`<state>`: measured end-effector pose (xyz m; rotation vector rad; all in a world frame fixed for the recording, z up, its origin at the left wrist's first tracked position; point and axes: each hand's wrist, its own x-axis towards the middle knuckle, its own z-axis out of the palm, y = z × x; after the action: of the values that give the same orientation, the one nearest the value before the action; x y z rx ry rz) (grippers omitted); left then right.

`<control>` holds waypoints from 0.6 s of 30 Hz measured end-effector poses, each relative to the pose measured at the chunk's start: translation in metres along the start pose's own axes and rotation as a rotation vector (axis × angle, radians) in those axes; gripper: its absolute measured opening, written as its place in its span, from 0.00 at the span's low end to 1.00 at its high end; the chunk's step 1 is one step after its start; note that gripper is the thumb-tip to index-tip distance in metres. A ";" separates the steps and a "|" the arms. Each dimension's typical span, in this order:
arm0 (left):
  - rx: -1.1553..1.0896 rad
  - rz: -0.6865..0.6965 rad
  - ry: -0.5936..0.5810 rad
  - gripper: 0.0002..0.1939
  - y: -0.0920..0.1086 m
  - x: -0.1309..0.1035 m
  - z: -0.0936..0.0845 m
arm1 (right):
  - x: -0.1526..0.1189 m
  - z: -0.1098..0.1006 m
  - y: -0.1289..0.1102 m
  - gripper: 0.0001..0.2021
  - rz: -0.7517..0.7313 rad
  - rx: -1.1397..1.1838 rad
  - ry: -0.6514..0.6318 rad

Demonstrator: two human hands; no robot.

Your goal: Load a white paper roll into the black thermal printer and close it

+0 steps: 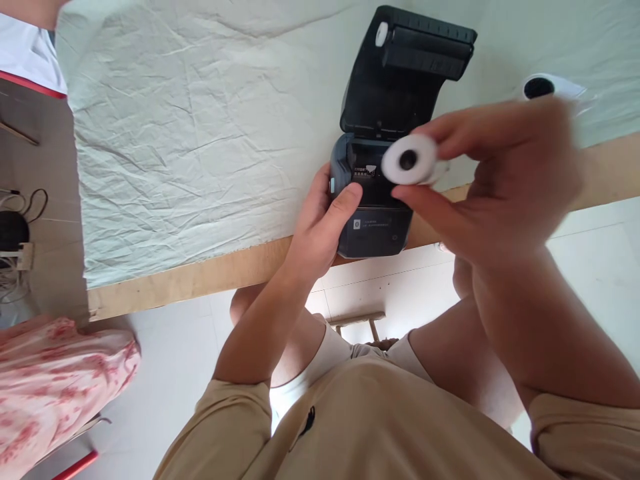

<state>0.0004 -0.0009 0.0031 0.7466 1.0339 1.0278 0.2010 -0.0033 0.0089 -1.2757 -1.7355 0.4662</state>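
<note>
A small black label printer (373, 233) stands at the table's front edge with its lid (390, 93) swung up and back. My left hand (325, 223) grips the printer's left side, thumb on the rim of the open compartment. Between the thumb and fingers of my right hand (500, 173) is a white paper roll (397, 163) with a dark core hole. The roll is held tilted over the right part of the compartment; whether it touches the printer cannot be made out. My right hand is slightly blurred.
Another white roll (540, 87) with a dark core lies at the back right on the pale green cloth (200, 133). A wooden edge (190, 277) runs along the table front. Cables (13, 267) and pink patterned fabric (65, 393) are at the left. Part of another person (35, 10) shows top left.
</note>
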 end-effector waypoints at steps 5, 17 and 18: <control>0.019 0.047 -0.058 0.12 -0.001 -0.001 -0.001 | 0.010 0.012 -0.003 0.07 -0.145 -0.132 -0.026; 0.110 0.070 -0.119 0.31 -0.003 0.000 -0.010 | -0.007 0.015 0.012 0.08 -0.302 0.079 0.151; 0.122 0.060 -0.110 0.33 -0.002 0.001 -0.010 | -0.006 0.013 0.015 0.14 -0.243 0.096 0.188</control>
<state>-0.0080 -0.0006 -0.0025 0.9283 0.9906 0.9698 0.1986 -0.0001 -0.0114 -0.9922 -1.6618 0.2753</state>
